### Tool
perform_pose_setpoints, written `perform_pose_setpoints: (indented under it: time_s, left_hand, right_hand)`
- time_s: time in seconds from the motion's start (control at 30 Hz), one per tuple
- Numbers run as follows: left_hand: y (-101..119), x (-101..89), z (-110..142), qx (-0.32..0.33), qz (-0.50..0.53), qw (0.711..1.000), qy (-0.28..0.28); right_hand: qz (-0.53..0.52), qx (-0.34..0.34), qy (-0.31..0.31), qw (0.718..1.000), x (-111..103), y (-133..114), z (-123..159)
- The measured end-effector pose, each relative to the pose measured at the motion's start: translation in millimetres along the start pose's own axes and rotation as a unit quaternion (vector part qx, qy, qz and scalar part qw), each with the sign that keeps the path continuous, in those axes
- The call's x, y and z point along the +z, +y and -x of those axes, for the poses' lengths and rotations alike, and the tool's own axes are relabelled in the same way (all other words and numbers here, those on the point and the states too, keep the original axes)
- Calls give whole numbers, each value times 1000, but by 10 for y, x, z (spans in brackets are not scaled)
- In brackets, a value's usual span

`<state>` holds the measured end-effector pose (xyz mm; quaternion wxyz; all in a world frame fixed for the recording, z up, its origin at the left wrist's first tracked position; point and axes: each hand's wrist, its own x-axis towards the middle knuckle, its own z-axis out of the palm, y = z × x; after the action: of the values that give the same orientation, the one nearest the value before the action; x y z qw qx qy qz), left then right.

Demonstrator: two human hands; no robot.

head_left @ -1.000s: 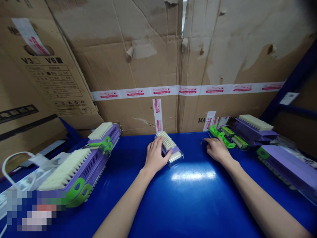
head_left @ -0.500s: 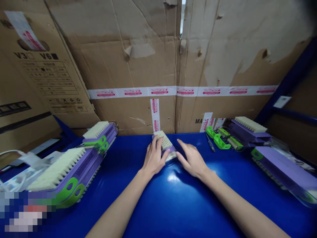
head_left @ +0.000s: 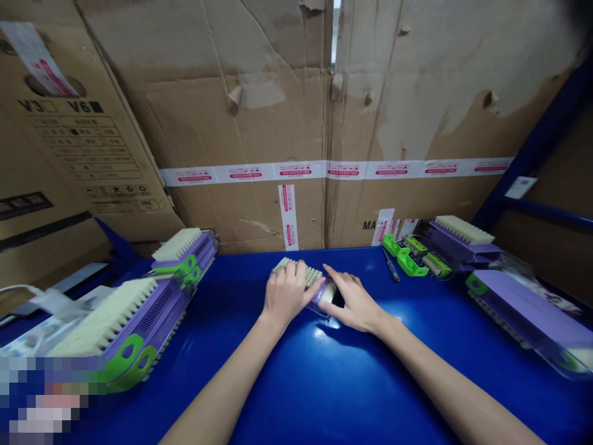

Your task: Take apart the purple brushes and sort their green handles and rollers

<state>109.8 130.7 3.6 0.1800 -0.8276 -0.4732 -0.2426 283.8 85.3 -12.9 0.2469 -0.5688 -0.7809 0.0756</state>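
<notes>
Both my hands are at the centred bristled unit [head_left: 314, 277], a purple body with pale bristles facing up and a clear cover at its right end. It sits toward the far edge of the blue tabletop [head_left: 287, 389], lying at a slant; I cannot tell whether its underside is touching the surface all along.

Left hand [head_left: 285, 289]: closed over the unit's left part, fingers bent across the bristles, thumb pointing right along the near side. Right hand [head_left: 356, 301]: thumb and forefinger bracket the covered end, gripping it; the palm stands off the unit. Pressure of either grip: cannot be told.

Left side: two purple bristled stacks, one behind the other. The near stack [head_left: 151, 315] is larger in view and has green loops at its near end; the far stack [head_left: 185, 252] has similar green parts. Beyond the near stack's left side, a white cable [head_left: 23, 288], part of the area blurred.

Right side: a slim tool [head_left: 391, 266] lies just beside some bright green parts [head_left: 411, 262]. Right of these, a purple unit with bristles up [head_left: 463, 241]; nearer to me, another purple unit with bristles down [head_left: 523, 303], under a clear cover at its near end.

Backdrop: cardboard [head_left: 241, 130], crossed by white tape [head_left: 259, 172] with red print.
</notes>
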Motion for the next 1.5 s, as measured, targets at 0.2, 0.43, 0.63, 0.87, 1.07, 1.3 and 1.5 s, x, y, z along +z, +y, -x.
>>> perform_pose_setpoints:
  time_s: [0.2,0.43,0.63,0.87,1.07,1.3,1.5]
  left_hand:
    - [-202,-62,-20,129,5,991,22]
    - [-314,-9,-43,187,66,979,-41]
    - [-349,45,-52,188,57,981,-1]
    - [-470,78,-29,169,57,983,42]
    - [-481,125,-5,140,62,985,77]
    - [-359,166,4,128,40,987,88]
    - [-326,190,21,89,21,992,87]
  right_hand:
    - [16,-60,8,998,42,3,10]
    - [16,-133,46,990,20,3,-1]
    - [-19,-159,49,986,-9,-4,12]
    - [-12,-124,58,990,-23,107,25]
    - [12,58,114,992,26,307,-52]
    - [-61,70,110,990,70,454,-52]
    - [-30,85,106,990,55,449,-56]
